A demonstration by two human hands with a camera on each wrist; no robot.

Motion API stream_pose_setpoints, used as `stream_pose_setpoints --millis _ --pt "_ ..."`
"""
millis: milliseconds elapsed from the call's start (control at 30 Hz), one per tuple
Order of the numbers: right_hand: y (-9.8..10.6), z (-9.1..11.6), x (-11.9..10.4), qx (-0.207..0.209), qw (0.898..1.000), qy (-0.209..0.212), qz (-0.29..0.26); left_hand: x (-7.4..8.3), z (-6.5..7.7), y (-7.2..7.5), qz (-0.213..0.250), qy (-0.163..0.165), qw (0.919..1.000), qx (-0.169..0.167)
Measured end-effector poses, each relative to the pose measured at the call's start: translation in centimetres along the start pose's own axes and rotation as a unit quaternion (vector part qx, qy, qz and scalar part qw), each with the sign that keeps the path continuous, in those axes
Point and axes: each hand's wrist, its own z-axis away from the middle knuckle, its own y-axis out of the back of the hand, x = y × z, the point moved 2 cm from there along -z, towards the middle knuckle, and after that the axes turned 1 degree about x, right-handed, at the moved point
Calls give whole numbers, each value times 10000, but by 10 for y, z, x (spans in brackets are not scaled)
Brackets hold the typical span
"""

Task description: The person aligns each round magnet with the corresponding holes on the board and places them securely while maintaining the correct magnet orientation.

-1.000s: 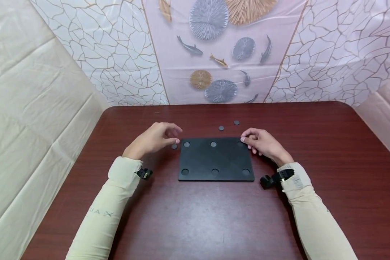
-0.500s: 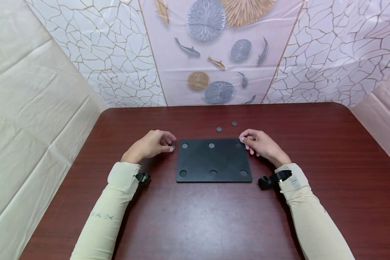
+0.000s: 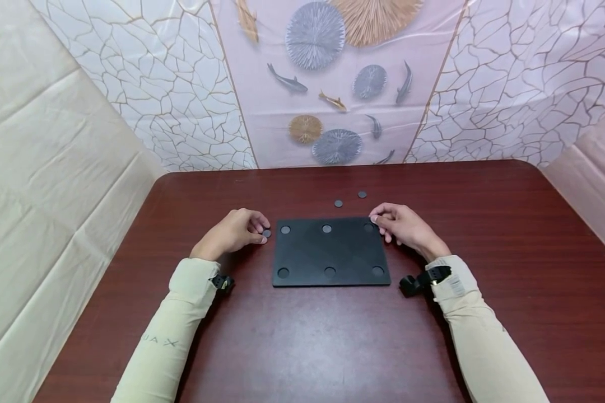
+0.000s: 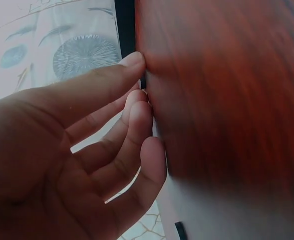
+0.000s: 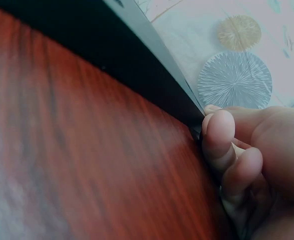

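A black rectangular board with round recesses lies flat on the table. In its far row, a grey disc fills the left recess and another disc the middle one. The other recesses look dark. Left of the board, my left hand pinches a loose grey disc between thumb and curled fingers, low at the tabletop. My right hand holds the board's far right corner with thumb and index finger. The right wrist view shows those fingertips against the board's edge.
Beyond the board, two more grey discs lie on the dark red wooden table. A patterned sheet hangs behind the table's far edge, and a pale cloth hangs on the left.
My left hand has come down slightly and its fingers have closed around the loose disc beside the board. The right hand has stayed at the board's corner. The whole view has shifted slightly.
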Motion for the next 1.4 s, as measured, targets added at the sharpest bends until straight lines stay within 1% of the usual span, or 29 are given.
stream_pose_setpoints --millis 133,267,400,500,600,700,867,1133,1233,1400 --pt "-1 2 0 -6 10000 -12 11 -3 -1 -3 60 -34 10000 34" --pt "0 4 2 0 10000 -60 9 -2 -3 -5 70 -119 9999 49" --pt "0 6 4 24 10000 -52 11 -1 -4 -7 10 -194 9998 -39" --pt "-1 6 4 9 10000 -50 -12 0 -4 -9 -121 -266 9994 -189" --pt "-1 5 4 -28 10000 -40 8 1 -4 -9 -318 -408 9981 -330" --pt "-2 4 3 -7 10000 -5 22 2 -2 -8 -541 -542 9964 -352" --pt "-3 1 0 43 10000 87 24 2 0 -5 -696 -641 9953 -199" --pt "-2 2 -3 12 9999 118 33 5 -1 0 -526 -784 9954 167" --pt "-2 2 -2 34 9999 129 38 7 -1 2 -483 -899 9943 310" --pt "-1 1 -1 75 9999 69 52 11 0 4 -582 -1189 9898 517"
